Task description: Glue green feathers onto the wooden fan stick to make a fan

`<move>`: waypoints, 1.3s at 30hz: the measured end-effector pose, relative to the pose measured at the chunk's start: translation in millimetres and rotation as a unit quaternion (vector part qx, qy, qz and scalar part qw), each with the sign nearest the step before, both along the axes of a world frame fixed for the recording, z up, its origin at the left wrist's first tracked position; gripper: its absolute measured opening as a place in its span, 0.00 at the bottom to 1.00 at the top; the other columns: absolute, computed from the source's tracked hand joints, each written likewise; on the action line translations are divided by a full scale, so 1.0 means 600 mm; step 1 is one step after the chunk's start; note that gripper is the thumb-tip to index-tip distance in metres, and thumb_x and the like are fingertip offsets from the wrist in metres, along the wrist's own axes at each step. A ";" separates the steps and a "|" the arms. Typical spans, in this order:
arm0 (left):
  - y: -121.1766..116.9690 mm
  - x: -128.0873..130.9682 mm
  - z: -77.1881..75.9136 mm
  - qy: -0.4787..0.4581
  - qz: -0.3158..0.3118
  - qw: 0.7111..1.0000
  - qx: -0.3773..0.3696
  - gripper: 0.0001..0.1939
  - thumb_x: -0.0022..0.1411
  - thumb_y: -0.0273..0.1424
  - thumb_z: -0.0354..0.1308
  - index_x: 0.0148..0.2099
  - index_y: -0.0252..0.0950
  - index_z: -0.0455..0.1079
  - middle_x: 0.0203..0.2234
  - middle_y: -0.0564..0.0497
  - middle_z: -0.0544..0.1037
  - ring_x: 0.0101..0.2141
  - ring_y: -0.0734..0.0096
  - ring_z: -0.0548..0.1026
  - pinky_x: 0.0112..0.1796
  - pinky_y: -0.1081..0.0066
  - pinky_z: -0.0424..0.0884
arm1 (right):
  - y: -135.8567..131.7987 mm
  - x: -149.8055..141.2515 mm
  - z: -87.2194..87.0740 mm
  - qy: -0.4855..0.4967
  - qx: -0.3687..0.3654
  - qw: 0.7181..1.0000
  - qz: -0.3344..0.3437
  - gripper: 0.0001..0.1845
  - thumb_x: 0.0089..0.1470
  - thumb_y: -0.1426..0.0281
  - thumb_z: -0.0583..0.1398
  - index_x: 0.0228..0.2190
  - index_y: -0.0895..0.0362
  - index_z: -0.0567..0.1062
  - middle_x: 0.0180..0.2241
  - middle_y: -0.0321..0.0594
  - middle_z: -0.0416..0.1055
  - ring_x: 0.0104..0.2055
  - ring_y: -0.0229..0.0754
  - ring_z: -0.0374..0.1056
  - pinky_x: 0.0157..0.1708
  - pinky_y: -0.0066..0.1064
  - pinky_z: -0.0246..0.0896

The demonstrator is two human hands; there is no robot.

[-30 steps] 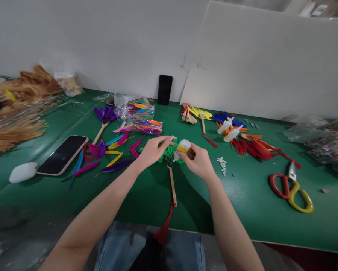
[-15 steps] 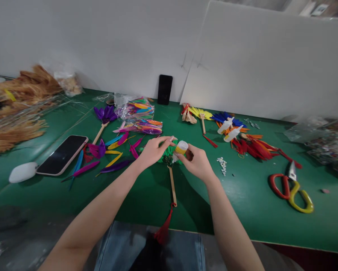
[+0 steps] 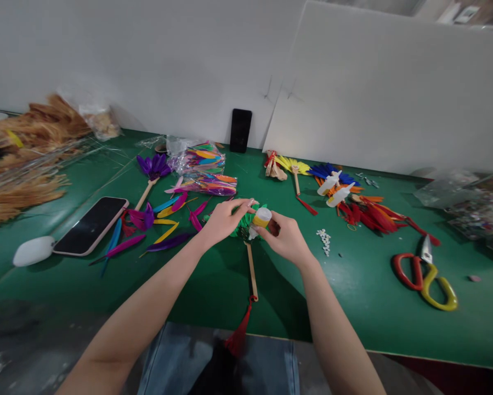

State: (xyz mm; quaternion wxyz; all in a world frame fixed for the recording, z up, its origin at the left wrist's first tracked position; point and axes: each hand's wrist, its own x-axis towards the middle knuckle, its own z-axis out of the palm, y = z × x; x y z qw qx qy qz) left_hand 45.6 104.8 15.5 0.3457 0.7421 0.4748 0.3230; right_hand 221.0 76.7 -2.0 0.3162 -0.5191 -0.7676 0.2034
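Note:
A small feather fan with green feathers (image 3: 245, 224) lies at the middle of the table. Its wooden stick (image 3: 251, 269) points toward me, and a red tassel (image 3: 240, 332) hangs from the end over the table edge. My left hand (image 3: 225, 219) grips the fan's head from the left, fingers bent over the feathers. In my right hand (image 3: 285, 236) is a small glue bottle (image 3: 262, 217) with a yellow label, tipped nozzle-down over the feathers. The hand and bottle partly hide the fan's right side.
Loose coloured feathers (image 3: 168, 247), a pink-edged phone (image 3: 90, 226) and a purple fan (image 3: 153, 167) lie left. White beads (image 3: 325, 241) and red-and-yellow scissors (image 3: 426, 274) lie right. Behind are bagged feathers (image 3: 207, 159), a yellow fan (image 3: 293, 166) and white squeeze bottles (image 3: 340, 195).
My right hand has shifted slightly left with the glue bottle, which now stands more upright over the feathers. My left hand and the fan stay in place.

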 end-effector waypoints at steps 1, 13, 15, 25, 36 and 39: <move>0.000 0.000 0.000 -0.001 0.001 1.000 0.000 0.20 0.65 0.40 0.42 0.47 0.37 0.72 0.43 0.50 0.76 0.30 0.72 0.73 0.31 0.74 0.66 | 0.000 0.000 0.000 -0.002 0.003 1.000 -0.004 0.16 0.51 0.61 0.57 0.20 0.55 0.57 0.16 0.29 0.52 0.18 0.32 0.50 0.18 0.26 0.42; -0.005 -0.001 0.007 -0.011 -0.003 0.999 -0.031 0.21 0.65 0.41 0.42 0.49 0.39 0.71 0.39 0.52 0.77 0.14 0.81 0.58 0.18 0.76 0.56 | 0.003 0.003 0.002 -0.022 0.020 0.999 -0.043 0.18 0.51 0.59 0.57 0.20 0.55 0.56 0.15 0.29 0.53 0.17 0.32 0.51 0.18 0.26 0.41; -0.004 -0.001 0.006 -0.012 0.000 1.000 -0.021 0.21 0.65 0.41 0.43 0.48 0.39 0.71 0.39 0.51 0.77 0.16 0.80 0.61 0.20 0.76 0.58 | 0.003 0.002 0.002 -0.025 0.021 0.999 -0.042 0.19 0.50 0.59 0.57 0.19 0.55 0.55 0.15 0.29 0.52 0.17 0.32 0.50 0.18 0.26 0.41; -0.002 -0.001 0.002 0.002 0.004 1.000 -0.006 0.21 0.65 0.42 0.42 0.47 0.38 0.72 0.42 0.50 0.76 0.20 0.77 0.68 0.23 0.75 0.63 | 0.001 0.000 0.002 -0.014 0.013 1.000 -0.019 0.18 0.50 0.61 0.57 0.19 0.54 0.55 0.16 0.28 0.52 0.17 0.32 0.50 0.18 0.26 0.41; -0.002 0.000 0.003 -0.001 0.004 1.000 -0.011 0.20 0.65 0.41 0.42 0.43 0.38 0.73 0.44 0.50 0.75 0.29 0.71 0.74 0.27 0.74 0.66 | -0.001 -0.002 0.004 0.001 0.007 1.000 0.000 0.18 0.50 0.60 0.57 0.19 0.54 0.56 0.16 0.29 0.53 0.17 0.32 0.50 0.18 0.26 0.42; -0.003 0.000 0.004 0.002 0.005 1.000 -0.020 0.21 0.65 0.42 0.42 0.44 0.39 0.72 0.42 0.51 0.76 0.21 0.76 0.70 0.22 0.74 0.63 | -0.002 -0.003 0.005 0.002 0.003 1.000 0.005 0.18 0.50 0.59 0.57 0.20 0.55 0.56 0.16 0.29 0.52 0.17 0.32 0.50 0.18 0.26 0.42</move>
